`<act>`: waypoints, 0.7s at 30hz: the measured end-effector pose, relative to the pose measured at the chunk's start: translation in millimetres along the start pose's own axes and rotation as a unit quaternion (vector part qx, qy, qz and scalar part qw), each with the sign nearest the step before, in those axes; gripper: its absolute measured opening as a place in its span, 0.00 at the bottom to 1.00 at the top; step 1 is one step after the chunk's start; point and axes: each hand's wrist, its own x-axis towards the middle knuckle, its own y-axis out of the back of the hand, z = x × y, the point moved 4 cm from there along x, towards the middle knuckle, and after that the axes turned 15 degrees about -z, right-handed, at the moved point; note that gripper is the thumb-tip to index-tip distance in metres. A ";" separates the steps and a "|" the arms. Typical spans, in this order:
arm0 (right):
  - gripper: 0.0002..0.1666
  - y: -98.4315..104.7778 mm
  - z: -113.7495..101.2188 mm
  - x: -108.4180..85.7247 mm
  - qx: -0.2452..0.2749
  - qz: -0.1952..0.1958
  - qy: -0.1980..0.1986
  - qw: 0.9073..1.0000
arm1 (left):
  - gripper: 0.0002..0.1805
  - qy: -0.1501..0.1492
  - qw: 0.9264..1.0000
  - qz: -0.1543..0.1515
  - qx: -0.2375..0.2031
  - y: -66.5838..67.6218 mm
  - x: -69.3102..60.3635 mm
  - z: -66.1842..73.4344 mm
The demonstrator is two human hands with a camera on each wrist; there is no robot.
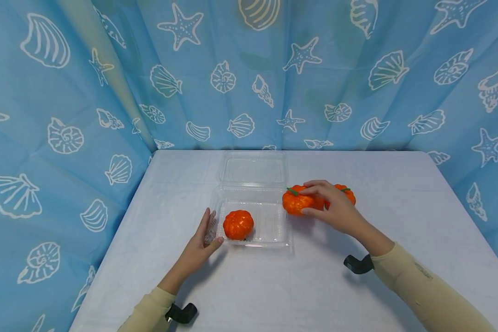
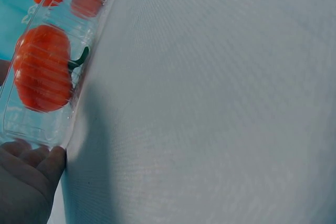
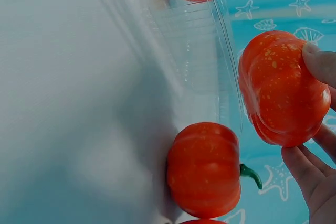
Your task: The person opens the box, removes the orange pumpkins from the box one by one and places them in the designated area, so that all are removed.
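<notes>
A clear plastic clamshell container (image 1: 269,244) lies with its lid (image 1: 253,169) folded back, one orange toy pumpkin (image 1: 238,225) in its left part. My left hand (image 1: 201,242) touches the container's front left corner, thumb and fingers spread and fairly straight. A second pumpkin (image 3: 283,87) is gripped between the thumb and fingers of my right hand (image 1: 334,207), raised beside the container's right wall. Below it in the right wrist view, a pumpkin with a green stem (image 3: 205,169) sits on the table. One more pumpkin (image 1: 346,193) is partly hidden behind my right hand.
The white-covered table (image 1: 249,290) extends around the container. A blue curtain with shell and starfish prints (image 1: 240,92) hangs behind the table and along both sides. Black wrist mounts (image 1: 358,264) project from both forearms over the tabletop.
</notes>
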 end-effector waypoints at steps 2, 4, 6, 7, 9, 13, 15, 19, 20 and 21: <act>0.26 -0.1 2.9 -3.6 -0.001 0.002 -0.007 1.000 | 0.52 0.001 1.000 0.001 0.000 -0.1 -0.4 0.1; 0.25 -0.4 5.4 -7.0 -0.006 0.007 -0.010 1.000 | 0.51 0.001 1.000 0.001 0.000 -0.1 -0.6 0.2; 0.25 -0.8 7.0 -10.7 -0.007 0.010 -0.011 1.000 | 0.51 0.000 1.000 -0.001 -0.001 0.0 -0.9 0.0; 0.25 -1.0 7.9 -12.6 -0.008 0.012 -0.012 1.000 | 0.51 -0.001 1.000 -0.001 -0.002 0.0 -0.8 -0.4; 0.25 -1.2 9.7 -16.5 -0.007 0.014 -0.015 1.000 | 0.50 -0.002 1.000 -0.002 -0.003 0.0 -0.6 -0.7; 0.26 -2.3 12.5 -24.5 0.013 0.014 -0.024 1.000 | 0.50 -0.008 1.000 -0.003 -0.003 0.3 -0.6 0.2; 0.25 -3.4 13.6 -28.2 0.024 0.013 -0.029 0.999 | 0.50 -0.011 1.000 -0.002 -0.002 0.3 -0.5 0.5; 0.25 -7.4 16.1 -34.4 0.036 0.010 -0.039 0.999 | 0.51 -0.008 1.000 -0.002 0.003 0.2 -0.5 0.5; 0.25 -8.6 16.3 -35.5 0.040 0.009 -0.038 0.998 | 0.51 -0.008 1.000 -0.001 0.002 0.3 -0.4 0.4; 0.25 -10.0 16.8 -36.6 0.042 0.008 -0.037 0.998 | 0.52 -0.006 1.000 -0.002 0.002 0.4 -0.4 0.3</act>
